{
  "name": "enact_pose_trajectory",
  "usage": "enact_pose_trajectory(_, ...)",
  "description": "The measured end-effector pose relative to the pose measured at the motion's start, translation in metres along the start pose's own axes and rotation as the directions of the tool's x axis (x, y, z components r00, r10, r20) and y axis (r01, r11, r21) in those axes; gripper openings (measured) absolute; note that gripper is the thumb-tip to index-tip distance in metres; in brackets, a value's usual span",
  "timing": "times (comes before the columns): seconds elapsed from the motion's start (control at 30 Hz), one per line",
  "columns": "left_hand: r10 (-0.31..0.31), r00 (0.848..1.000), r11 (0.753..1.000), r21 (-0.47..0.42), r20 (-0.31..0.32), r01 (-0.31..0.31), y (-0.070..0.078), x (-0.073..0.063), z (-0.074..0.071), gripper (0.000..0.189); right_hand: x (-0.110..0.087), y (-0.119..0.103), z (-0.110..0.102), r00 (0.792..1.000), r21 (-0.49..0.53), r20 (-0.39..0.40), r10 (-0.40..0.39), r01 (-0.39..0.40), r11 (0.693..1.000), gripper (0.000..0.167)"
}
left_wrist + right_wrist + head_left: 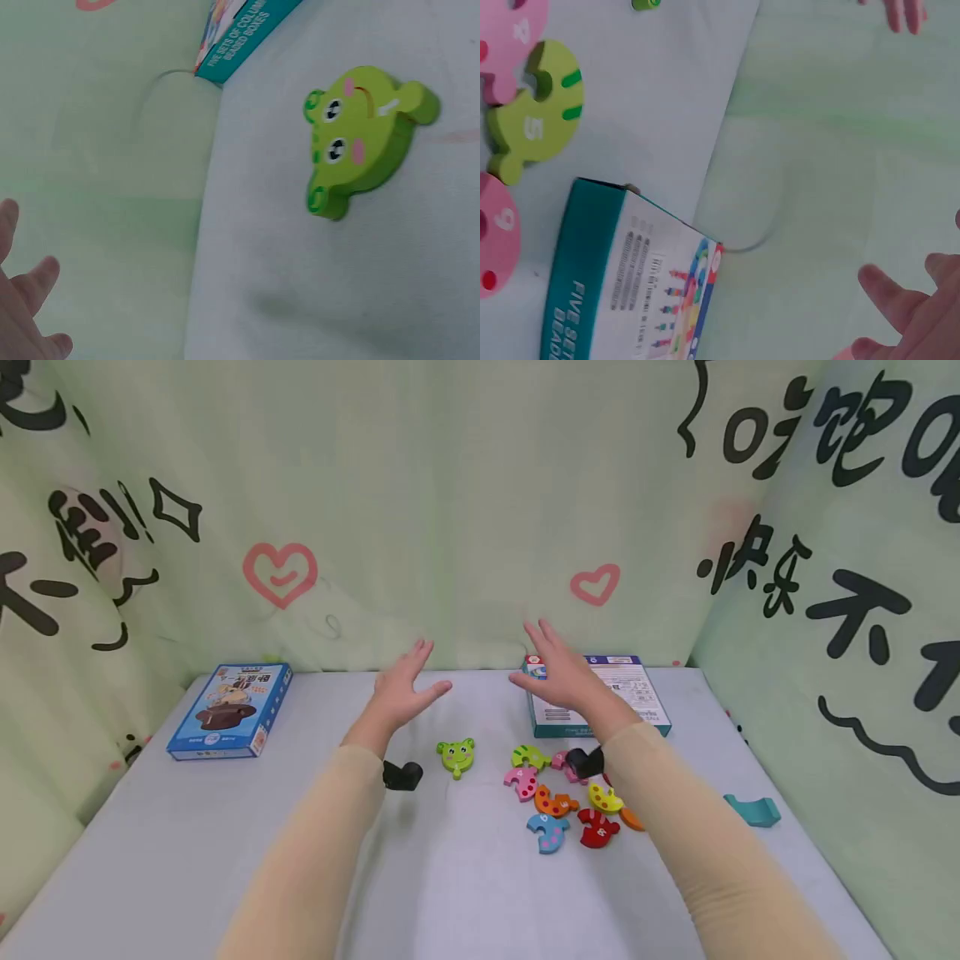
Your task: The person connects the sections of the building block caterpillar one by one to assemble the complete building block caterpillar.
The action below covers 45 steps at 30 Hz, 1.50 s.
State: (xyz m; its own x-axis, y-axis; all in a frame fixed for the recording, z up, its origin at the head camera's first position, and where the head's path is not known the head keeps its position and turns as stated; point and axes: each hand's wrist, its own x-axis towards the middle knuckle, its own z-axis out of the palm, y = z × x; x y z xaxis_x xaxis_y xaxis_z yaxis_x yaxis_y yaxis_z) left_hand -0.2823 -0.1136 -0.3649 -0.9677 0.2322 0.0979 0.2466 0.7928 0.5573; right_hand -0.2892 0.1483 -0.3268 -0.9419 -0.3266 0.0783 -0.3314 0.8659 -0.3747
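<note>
From the near side of the green frog [456, 757], the head view faces forward and down; both wrist views, closer and sideways, share the box [632, 688] beyond it.

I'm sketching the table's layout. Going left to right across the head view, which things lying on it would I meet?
Blue box → green frog-faced piece → light-blue spotted piece → red piece → teal curved piece. Things whose order is unclear are left out.
</note>
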Motion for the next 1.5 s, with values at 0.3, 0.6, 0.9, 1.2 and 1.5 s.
enact_pose_trajectory(0.3,-0.035,0.990,0.973,-0.220,0.137,0.065,-0.029,-0.033,0.054,0.069,-0.068,0.027,0.022,0.998,0.226,0.048,-0.045,0.033,0.974,0.088)
enact_pose_trajectory(0.6,0.004,0.986,0.995,-0.103,0.169,0.013,-0.041,-0.040,0.077,0.068,-0.115,0.044,0.037,0.997,0.241,0.071,0.025,-0.041,0.970,0.085)
enact_pose_trajectory(0.9,0.057,0.986,0.998,-0.044,0.155,-0.051,-0.046,-0.036,0.084,0.066,-0.150,0.064,0.043,0.992,0.301,0.056,0.116,-0.128,0.945,0.084)
enact_pose_trajectory(1.2,0.043,0.976,0.999,0.004,0.215,-0.045,-0.048,-0.027,0.087,0.057,-0.169,0.084,0.049,0.985,0.302,0.020,0.169,-0.167,0.939,0.079)
enact_pose_trajectory(1.5,0.009,0.965,1.000,0.001,0.264,-0.010,-0.045,-0.019,0.087,0.057,-0.171,0.096,0.054,0.977,0.303,0.038,0.211,-0.213,0.929,0.075)
